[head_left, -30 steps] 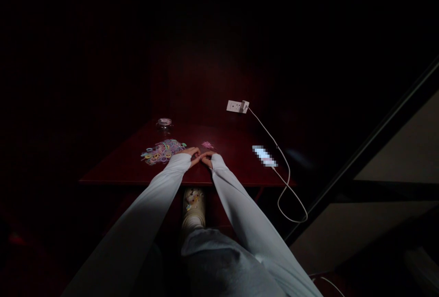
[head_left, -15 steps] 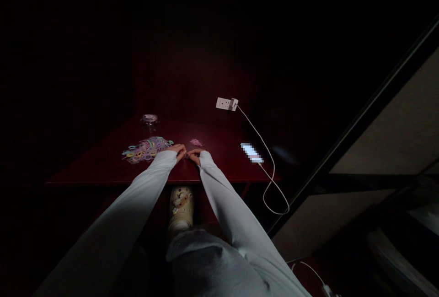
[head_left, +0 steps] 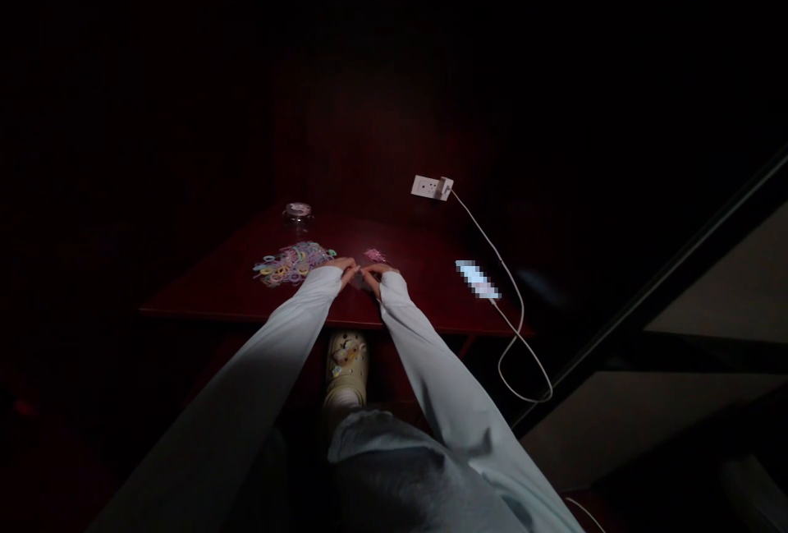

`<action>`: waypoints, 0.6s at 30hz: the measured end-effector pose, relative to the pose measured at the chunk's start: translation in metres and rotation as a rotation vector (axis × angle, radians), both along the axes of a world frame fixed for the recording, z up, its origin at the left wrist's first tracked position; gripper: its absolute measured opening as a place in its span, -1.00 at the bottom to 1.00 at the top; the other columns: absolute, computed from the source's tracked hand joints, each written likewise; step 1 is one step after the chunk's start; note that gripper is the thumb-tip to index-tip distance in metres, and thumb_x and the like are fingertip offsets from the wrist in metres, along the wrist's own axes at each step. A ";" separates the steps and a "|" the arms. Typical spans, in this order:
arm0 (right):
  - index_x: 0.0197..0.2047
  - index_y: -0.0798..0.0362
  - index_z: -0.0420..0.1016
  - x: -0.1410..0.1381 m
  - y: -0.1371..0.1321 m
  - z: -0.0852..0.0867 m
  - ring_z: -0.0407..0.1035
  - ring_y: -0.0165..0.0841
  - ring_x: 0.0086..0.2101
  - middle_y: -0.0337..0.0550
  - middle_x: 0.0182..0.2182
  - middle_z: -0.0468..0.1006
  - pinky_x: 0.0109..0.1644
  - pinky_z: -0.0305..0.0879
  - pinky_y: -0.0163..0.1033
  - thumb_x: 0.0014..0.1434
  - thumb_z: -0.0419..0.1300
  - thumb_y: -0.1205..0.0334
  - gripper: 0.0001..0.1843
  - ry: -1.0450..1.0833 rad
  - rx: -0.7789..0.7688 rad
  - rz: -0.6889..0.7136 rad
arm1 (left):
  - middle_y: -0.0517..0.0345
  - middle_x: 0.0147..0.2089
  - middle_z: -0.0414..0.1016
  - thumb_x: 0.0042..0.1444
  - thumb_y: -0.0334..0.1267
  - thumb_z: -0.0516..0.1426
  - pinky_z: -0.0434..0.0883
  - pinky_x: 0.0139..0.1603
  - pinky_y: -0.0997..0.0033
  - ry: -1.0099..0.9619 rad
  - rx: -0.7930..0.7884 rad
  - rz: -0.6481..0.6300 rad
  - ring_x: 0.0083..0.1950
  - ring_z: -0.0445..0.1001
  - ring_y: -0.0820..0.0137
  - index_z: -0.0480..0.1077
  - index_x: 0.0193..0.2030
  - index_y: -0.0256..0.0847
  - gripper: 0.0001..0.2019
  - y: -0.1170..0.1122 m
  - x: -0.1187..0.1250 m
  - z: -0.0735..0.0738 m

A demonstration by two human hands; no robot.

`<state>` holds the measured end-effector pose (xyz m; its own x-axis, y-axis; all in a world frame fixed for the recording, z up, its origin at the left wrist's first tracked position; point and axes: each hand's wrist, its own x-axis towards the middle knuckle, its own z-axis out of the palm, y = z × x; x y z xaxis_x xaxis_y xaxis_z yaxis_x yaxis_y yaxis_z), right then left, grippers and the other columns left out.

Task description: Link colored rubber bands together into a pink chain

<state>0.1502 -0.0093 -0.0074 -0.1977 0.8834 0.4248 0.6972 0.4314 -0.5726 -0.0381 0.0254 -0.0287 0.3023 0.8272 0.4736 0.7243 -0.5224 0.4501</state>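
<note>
My left hand and my right hand meet over the front part of a dark red table, fingertips nearly touching. Both have their fingers drawn together in a pinch; whatever is between them is too small and dim to make out. Left of my left hand lies a loose heap of pastel hair ties, its right edge close to the knuckles. Just beyond my right hand is a small bunch of pink hair ties. A clear round container with a lid stands behind the large heap.
On the right of the red table lies a lit phone. Its white cable loops past the table edge up to a charger in a wall socket. Below the front edge is a foot in a cream clog.
The whole view has shifted, so table and hands appear farther right. Both hands stay pinched close together in the same place over the table.
</note>
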 end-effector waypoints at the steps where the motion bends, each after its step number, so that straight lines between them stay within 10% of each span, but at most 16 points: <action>1: -0.09 -0.05 0.82 -0.001 -0.002 0.001 0.62 -0.25 -0.09 -0.11 -0.11 0.80 0.13 0.48 -0.20 0.43 0.29 0.14 -0.77 -0.022 0.022 -0.023 | 0.12 -0.23 0.60 0.44 -0.19 0.06 0.34 -0.16 0.38 0.010 -0.011 -0.006 -0.18 0.51 0.29 0.47 -0.25 -0.11 -0.76 -0.001 0.000 0.002; 8: -0.09 -0.01 0.79 0.008 -0.019 0.051 0.59 -0.24 -0.18 -0.10 -0.23 0.75 0.07 0.54 -0.11 0.49 0.18 0.00 -0.63 0.233 0.373 -0.131 | 0.15 -0.28 0.58 0.46 -0.12 0.09 0.25 -0.23 0.38 0.042 -0.078 0.024 -0.24 0.45 0.32 0.46 -0.30 -0.13 -0.71 -0.019 0.000 0.020; 13: 0.34 0.04 0.64 0.043 -0.035 0.112 0.54 -0.22 -0.08 -0.03 -0.04 0.69 0.15 0.49 -0.05 0.61 -0.01 -0.12 -0.40 0.314 0.724 -0.275 | 0.19 -0.34 0.50 0.41 -0.11 0.10 0.15 -0.30 0.36 0.040 -0.147 0.035 -0.32 0.35 0.35 0.44 -0.32 -0.14 -0.72 -0.022 0.001 0.023; 18: 0.40 0.03 0.61 0.034 -0.008 0.086 0.49 -0.23 -0.09 -0.02 -0.07 0.70 0.15 0.46 -0.09 0.64 -0.07 -0.09 -0.39 0.172 0.494 -0.454 | 0.19 -0.35 0.50 0.35 -0.12 0.12 0.17 -0.29 0.36 0.054 -0.118 0.015 -0.32 0.35 0.36 0.43 -0.35 -0.13 -0.75 -0.023 0.003 0.020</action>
<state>0.1844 -0.0172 0.0790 0.2521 0.5581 0.7906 0.7873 0.3568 -0.5029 -0.0356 0.0025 -0.0088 0.3114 0.8810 0.3561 0.7565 -0.4566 0.4681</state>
